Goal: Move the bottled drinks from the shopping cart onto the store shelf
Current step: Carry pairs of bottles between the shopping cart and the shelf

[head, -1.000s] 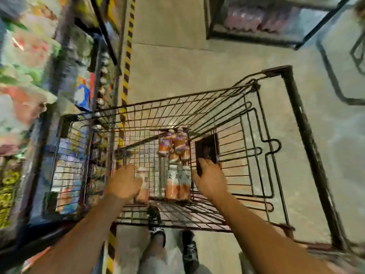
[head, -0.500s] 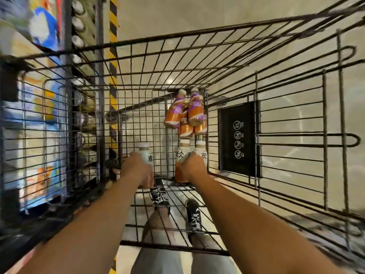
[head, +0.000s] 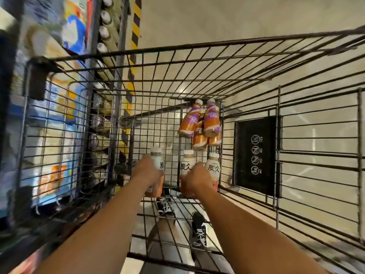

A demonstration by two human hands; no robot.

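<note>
Both arms reach deep into the black wire shopping cart (head: 197, 48). My left hand (head: 147, 171) grips a white-capped bottle (head: 157, 161) with an orange lower half. My right hand (head: 194, 179) holds a second bottle of the same kind (head: 186, 165); a third (head: 213, 167) stands right beside it, touching the hand. Farther in, several orange and purple coffee bottles (head: 203, 123) lie piled against the cart's end wall. The store shelf (head: 49, 107) runs along the left, seen through the cart's side.
A black sign plate (head: 255, 155) hangs on the cart's right wall. Rows of white-capped bottles (head: 104, 30) fill the shelf at the upper left. Yellow and black floor tape (head: 136, 18) runs beside the shelf. My legs and shoes (head: 198, 228) show beneath the cart floor.
The view has dropped closer into the cart. Both hands went from reaching towards the bottles to holding them; the right hand came off the sign plate area onto a bottle.
</note>
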